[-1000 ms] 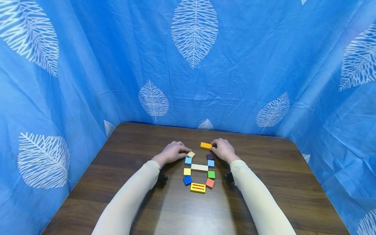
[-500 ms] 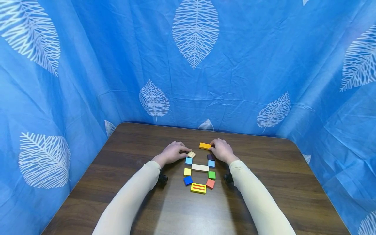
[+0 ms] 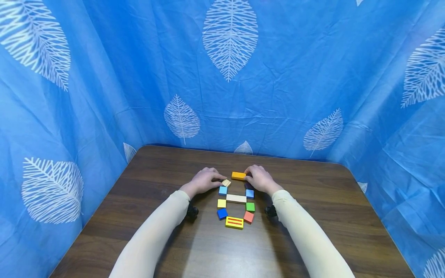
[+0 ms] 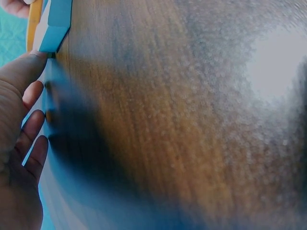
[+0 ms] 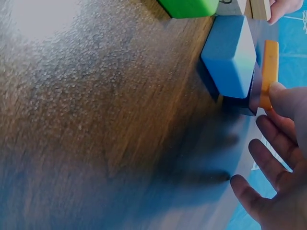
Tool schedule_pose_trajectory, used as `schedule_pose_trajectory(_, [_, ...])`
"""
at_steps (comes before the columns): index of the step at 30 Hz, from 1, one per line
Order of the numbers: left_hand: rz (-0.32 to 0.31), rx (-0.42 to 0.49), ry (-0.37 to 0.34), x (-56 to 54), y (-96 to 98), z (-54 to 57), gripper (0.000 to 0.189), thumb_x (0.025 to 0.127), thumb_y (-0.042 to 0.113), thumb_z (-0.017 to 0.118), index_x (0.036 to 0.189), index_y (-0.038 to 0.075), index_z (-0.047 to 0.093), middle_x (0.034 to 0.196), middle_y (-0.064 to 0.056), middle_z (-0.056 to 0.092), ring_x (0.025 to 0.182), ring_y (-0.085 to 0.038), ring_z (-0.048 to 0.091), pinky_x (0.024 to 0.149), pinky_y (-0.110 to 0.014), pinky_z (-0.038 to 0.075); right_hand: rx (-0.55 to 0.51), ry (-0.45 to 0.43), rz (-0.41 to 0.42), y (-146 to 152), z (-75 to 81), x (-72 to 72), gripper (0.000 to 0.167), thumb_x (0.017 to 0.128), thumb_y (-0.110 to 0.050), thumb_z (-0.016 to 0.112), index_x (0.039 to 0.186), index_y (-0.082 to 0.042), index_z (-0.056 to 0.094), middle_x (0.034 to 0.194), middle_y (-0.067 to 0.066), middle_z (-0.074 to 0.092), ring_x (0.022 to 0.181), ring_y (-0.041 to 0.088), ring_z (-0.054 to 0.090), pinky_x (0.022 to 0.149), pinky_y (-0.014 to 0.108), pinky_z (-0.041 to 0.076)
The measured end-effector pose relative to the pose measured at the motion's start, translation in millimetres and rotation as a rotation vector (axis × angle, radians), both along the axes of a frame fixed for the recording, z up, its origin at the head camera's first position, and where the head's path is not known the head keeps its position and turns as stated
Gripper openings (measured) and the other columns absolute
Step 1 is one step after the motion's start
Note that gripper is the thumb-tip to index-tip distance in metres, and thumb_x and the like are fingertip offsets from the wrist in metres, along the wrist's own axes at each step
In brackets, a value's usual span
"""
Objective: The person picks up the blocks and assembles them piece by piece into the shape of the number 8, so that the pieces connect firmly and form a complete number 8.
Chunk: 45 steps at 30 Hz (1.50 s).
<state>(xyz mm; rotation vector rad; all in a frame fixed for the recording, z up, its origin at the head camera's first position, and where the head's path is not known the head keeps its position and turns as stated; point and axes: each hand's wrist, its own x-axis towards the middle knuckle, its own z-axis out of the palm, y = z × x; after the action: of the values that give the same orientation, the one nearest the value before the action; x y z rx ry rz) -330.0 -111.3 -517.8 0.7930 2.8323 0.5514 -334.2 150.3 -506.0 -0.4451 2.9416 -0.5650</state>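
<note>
My right hand (image 3: pixel 261 179) pinches the right end of an orange block (image 3: pixel 238 176) on the table; the right wrist view shows the thumb against this block (image 5: pixel 269 72). A dark block (image 5: pixel 255 98) lies beneath that hand, partly covered in the head view. My left hand (image 3: pixel 204 180) pinches a small light wooden block (image 3: pixel 226 183) between thumb and index finger, its other fingers loose. A light blue block (image 3: pixel 223 190) sits just nearer than the wooden one. On the right side is a second light blue block (image 3: pixel 249 194), close to the dark block.
A long cream block (image 3: pixel 236 198) lies between two columns of blocks. Nearer are yellow (image 3: pixel 221 203), green (image 3: pixel 250 207), blue (image 3: pixel 222 214) and red (image 3: pixel 248 217) blocks, then a red-striped yellow block (image 3: pixel 234 222). A blue leaf-patterned curtain (image 3: pixel 271 96) surrounds the wooden table (image 3: pixel 313 193).
The orange block has slid left and slightly nearer, turning to lie more level, with my right hand moving along. My left hand and the wooden block stay in place.
</note>
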Motion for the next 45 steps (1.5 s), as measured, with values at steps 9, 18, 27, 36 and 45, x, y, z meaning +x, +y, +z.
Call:
schedule_pose_trajectory(9, [0.007, 0.0, -0.002, 0.0, -0.1, -0.9, 0.033, 0.102, 0.036, 0.065, 0.134, 0.033, 0.069, 0.119, 0.006, 0.065, 0.11, -0.018, 0.052, 0.096, -0.039, 0.043, -0.033, -0.046, 0.038, 0.2, 2.6, 2.2, 0.023, 0.102, -0.026, 0.066, 0.118, -0.009, 0.069, 0.121, 0.008, 0.065, 0.116, 0.029, 0.052, 0.105, 0.049, 0.042])
schedule_pose_trajectory(18, [0.008, -0.011, -0.009, -1.1, 0.6, -1.5, 0.034, 0.102, 0.038, 0.064, 0.135, 0.034, 0.068, 0.12, 0.006, 0.064, 0.11, -0.016, 0.052, 0.096, -0.038, 0.042, -0.027, -0.069, 0.05, -0.2, 3.6, 2.7, 0.022, 0.102, -0.026, 0.066, 0.117, -0.011, 0.07, 0.123, 0.008, 0.065, 0.118, 0.03, 0.052, 0.106, 0.049, 0.041])
schedule_pose_trajectory(27, [0.009, -0.008, -0.016, 1.2, 0.9, 1.3, 0.033, 0.102, 0.037, 0.064, 0.135, 0.034, 0.068, 0.12, 0.006, 0.064, 0.111, -0.017, 0.052, 0.098, -0.039, 0.042, -0.028, -0.095, 0.044, 0.6, 5.1, 2.9, 0.021, 0.102, -0.025, 0.065, 0.117, -0.01, 0.07, 0.123, 0.008, 0.065, 0.118, 0.03, 0.051, 0.106, 0.049, 0.04])
schedule_pose_trajectory(36, [0.01, 0.006, -0.02, -0.4, 0.6, 1.3, 0.034, 0.101, 0.038, 0.065, 0.135, 0.034, 0.069, 0.12, 0.005, 0.065, 0.112, -0.018, 0.052, 0.097, -0.04, 0.043, -0.053, -0.109, 0.026, 1.5, 5.1, 2.4, 0.024, 0.102, -0.026, 0.065, 0.121, -0.012, 0.069, 0.124, 0.007, 0.064, 0.12, 0.03, 0.049, 0.107, 0.05, 0.039])
schedule_pose_trajectory(45, [0.013, -0.002, -0.027, -0.9, 1.3, 0.8, 0.034, 0.101, 0.039, 0.065, 0.135, 0.034, 0.068, 0.119, 0.006, 0.064, 0.11, -0.017, 0.052, 0.096, -0.039, 0.043, -0.073, -0.104, 0.032, -2.8, 4.6, 3.6, 0.022, 0.101, -0.029, 0.068, 0.118, -0.015, 0.071, 0.117, 0.004, 0.064, 0.117, 0.029, 0.049, 0.104, 0.051, 0.041])
